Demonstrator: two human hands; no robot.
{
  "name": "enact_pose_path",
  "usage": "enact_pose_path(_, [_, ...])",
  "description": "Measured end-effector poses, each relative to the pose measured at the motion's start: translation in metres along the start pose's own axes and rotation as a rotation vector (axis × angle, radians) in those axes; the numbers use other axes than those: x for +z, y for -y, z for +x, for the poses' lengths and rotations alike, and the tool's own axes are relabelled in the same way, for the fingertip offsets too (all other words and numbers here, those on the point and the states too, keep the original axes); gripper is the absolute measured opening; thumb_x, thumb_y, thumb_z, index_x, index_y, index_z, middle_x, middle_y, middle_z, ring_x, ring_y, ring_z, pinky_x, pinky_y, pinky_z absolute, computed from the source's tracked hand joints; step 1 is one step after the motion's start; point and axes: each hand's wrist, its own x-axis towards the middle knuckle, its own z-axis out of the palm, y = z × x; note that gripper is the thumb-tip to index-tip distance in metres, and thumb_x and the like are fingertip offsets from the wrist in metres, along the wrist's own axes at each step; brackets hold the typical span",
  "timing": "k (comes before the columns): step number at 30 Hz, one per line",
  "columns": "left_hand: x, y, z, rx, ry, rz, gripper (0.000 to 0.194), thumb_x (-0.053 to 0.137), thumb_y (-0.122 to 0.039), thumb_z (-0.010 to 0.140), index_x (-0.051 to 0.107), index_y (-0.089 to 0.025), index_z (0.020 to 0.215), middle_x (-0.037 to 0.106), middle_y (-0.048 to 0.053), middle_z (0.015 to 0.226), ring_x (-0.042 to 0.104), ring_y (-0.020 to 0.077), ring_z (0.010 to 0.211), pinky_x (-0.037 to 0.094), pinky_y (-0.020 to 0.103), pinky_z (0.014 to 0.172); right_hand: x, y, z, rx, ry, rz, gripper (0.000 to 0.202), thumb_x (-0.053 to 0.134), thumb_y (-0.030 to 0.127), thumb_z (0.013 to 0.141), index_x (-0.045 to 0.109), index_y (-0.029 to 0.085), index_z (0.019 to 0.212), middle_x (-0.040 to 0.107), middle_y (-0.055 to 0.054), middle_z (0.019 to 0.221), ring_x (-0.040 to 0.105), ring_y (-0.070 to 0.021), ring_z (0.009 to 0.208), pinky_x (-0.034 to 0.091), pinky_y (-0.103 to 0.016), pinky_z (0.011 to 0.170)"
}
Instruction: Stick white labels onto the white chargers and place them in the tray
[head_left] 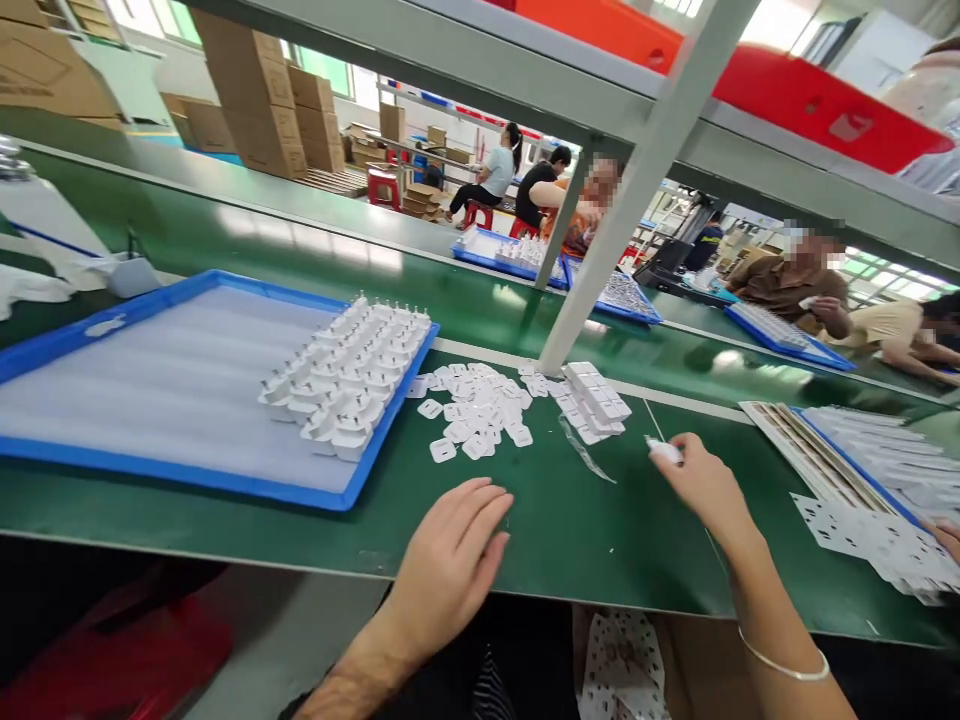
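Observation:
My left hand (454,555) hovers near the front of the green bench, fingers stretched out and the thumb a little apart; I see nothing in it. Farther right, my right hand (701,480) pinches a small white plastic part (666,451), its details too small to make out. Beyond my left hand lies a loose pile of flat white square plates (480,405) with slots. Stacked white blocks (598,393) sit right of the pile. At left, a blue-rimmed tray (225,488) bears rows of white parts with upright metal pins (356,375) along its right side.
A clear plastic strip (586,452) lies between my hands. A slanted metal post (611,245) rises behind the blocks. At right are stacked perforated white sheets (874,540) and a co-worker's hand (946,537). Red bins (817,105) sit overhead. Other people work across the line.

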Motion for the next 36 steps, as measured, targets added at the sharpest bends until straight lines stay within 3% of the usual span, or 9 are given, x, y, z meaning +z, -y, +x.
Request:
enact_pose_path(2, [0.008, -0.011, 0.008, 0.050, 0.060, -0.014, 0.047, 0.060, -0.021, 0.089, 0.049, -0.014, 0.133, 0.065, 0.016, 0.125, 0.057, 0.0307, 0.124, 0.051, 0.045, 0.102, 0.012, 0.028, -0.035, -0.261, 0.131, 0.088, 0.036, 0.061, 0.042, 0.087, 0.051, 0.026, 0.117, 0.069, -0.004, 0.090, 0.066, -0.0252, 0.081, 0.047, -0.034, 0.074])
enact_pose_path(4, [0.016, -0.017, 0.011, 0.075, 0.116, -0.034, 0.055, 0.060, -0.027, 0.089, 0.043, -0.011, 0.139, 0.060, 0.020, 0.132, 0.054, 0.0349, 0.126, 0.049, 0.051, 0.103, 0.022, 0.054, -0.072, -0.612, 0.319, 0.274, 0.038, 0.062, 0.035, 0.085, 0.045, 0.025, 0.117, 0.067, -0.001, 0.079, 0.063, -0.0229, 0.070, 0.044, -0.032, 0.065])
enact_pose_path(7, [0.021, -0.017, 0.007, 0.048, 0.108, -0.122, 0.046, 0.050, -0.019, 0.092, 0.044, -0.011, 0.137, 0.062, 0.021, 0.127, 0.060, 0.0322, 0.119, 0.053, 0.047, 0.097, 0.030, 0.080, -0.102, -0.801, 0.573, 0.450, 0.045, 0.063, 0.023, 0.081, 0.044, 0.026, 0.121, 0.066, 0.001, 0.083, 0.061, -0.0190, 0.071, 0.043, -0.028, 0.064])
enact_pose_path(10, [0.012, -0.010, 0.001, -0.209, 0.057, -0.330, 0.031, 0.052, -0.020, 0.093, 0.053, -0.018, 0.123, 0.066, 0.014, 0.116, 0.065, 0.0249, 0.106, 0.056, 0.037, 0.089, 0.032, 0.093, -0.084, -0.884, 0.751, 0.541, 0.036, 0.055, 0.032, 0.090, 0.046, 0.027, 0.125, 0.064, 0.000, 0.087, 0.061, -0.0173, 0.077, 0.044, -0.028, 0.067])
enact_pose_path(13, [-0.002, -0.006, -0.003, -0.492, 0.055, -0.555, 0.027, 0.064, -0.023, 0.088, 0.057, -0.023, 0.114, 0.065, 0.008, 0.112, 0.064, 0.0205, 0.099, 0.054, 0.031, 0.084, 0.041, 0.101, -0.036, -0.900, 0.533, 0.465, 0.027, 0.058, 0.035, 0.089, 0.058, 0.023, 0.113, 0.057, 0.000, 0.088, 0.054, -0.0163, 0.076, 0.042, -0.029, 0.068])
enact_pose_path(18, [-0.010, -0.007, -0.010, -0.552, 0.020, -0.741, 0.028, 0.066, -0.027, 0.086, 0.059, -0.023, 0.113, 0.065, 0.008, 0.111, 0.062, 0.0214, 0.100, 0.052, 0.033, 0.086, 0.069, 0.113, 0.020, -0.882, 0.429, 0.358, 0.016, 0.068, 0.018, 0.077, 0.063, 0.018, 0.092, 0.049, 0.002, 0.082, 0.043, -0.0145, 0.068, 0.036, -0.030, 0.068])
enact_pose_path(25, [-0.006, -0.008, -0.013, -0.568, 0.014, -0.822, 0.030, 0.068, -0.027, 0.085, 0.059, -0.024, 0.114, 0.064, 0.008, 0.111, 0.062, 0.0221, 0.100, 0.050, 0.033, 0.085, 0.079, 0.114, 0.026, -0.846, 0.438, 0.279, 0.010, 0.066, 0.021, 0.077, 0.057, 0.018, 0.081, 0.048, 0.002, 0.081, 0.044, -0.0138, 0.066, 0.035, -0.028, 0.064])
enact_pose_path(30, [-0.002, -0.008, -0.013, -0.597, -0.013, -0.860, 0.031, 0.067, -0.028, 0.087, 0.057, -0.025, 0.116, 0.064, 0.008, 0.110, 0.062, 0.0216, 0.099, 0.050, 0.034, 0.086, 0.076, 0.117, 0.027, -0.797, 0.437, 0.256, 0.018, 0.068, 0.021, 0.074, 0.056, 0.019, 0.088, 0.051, 0.003, 0.077, 0.046, -0.0149, 0.066, 0.035, -0.028, 0.062])
enact_pose_path(36, [-0.004, -0.009, -0.012, -0.639, 0.011, -0.829, 0.030, 0.064, -0.032, 0.088, 0.056, -0.024, 0.115, 0.062, 0.007, 0.107, 0.060, 0.0205, 0.095, 0.050, 0.032, 0.084, 0.066, 0.120, 0.022, -0.793, 0.432, 0.308, 0.020, 0.071, 0.020, 0.067, 0.051, 0.021, 0.066, 0.049, 0.004, 0.068, 0.043, -0.0158, 0.065, 0.031, -0.027, 0.059])
